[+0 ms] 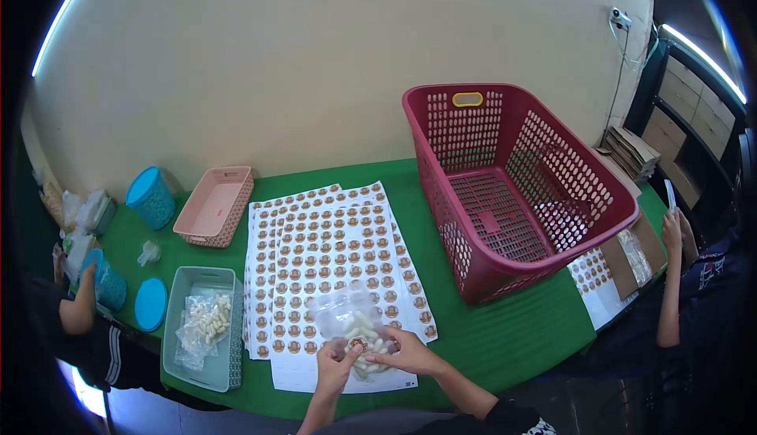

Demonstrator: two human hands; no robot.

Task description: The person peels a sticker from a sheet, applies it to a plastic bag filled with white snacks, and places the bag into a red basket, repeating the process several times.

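A clear plastic pouch (356, 321) filled with pale, capsule-shaped pieces is held between my two hands, above the front part of the sticker sheets. A round brown-and-white sticker sits on its front. My left hand (336, 369) grips the pouch's lower left side, with the thumb at the sticker. On the other side, my right hand (412, 354) pinches the lower right, its thumb pressing the front. Beneath lie several overlapping white sheets (331, 265) printed with rows of round brown stickers.
To the left, a grey-green basket (180, 356) holds pouches of pale pieces, beside a pink basket (213, 202) and blue tubs (151, 198). A large maroon basket (516, 257) stands right. Co-workers are at both ends; the right one holds a phone-like object (670, 196).
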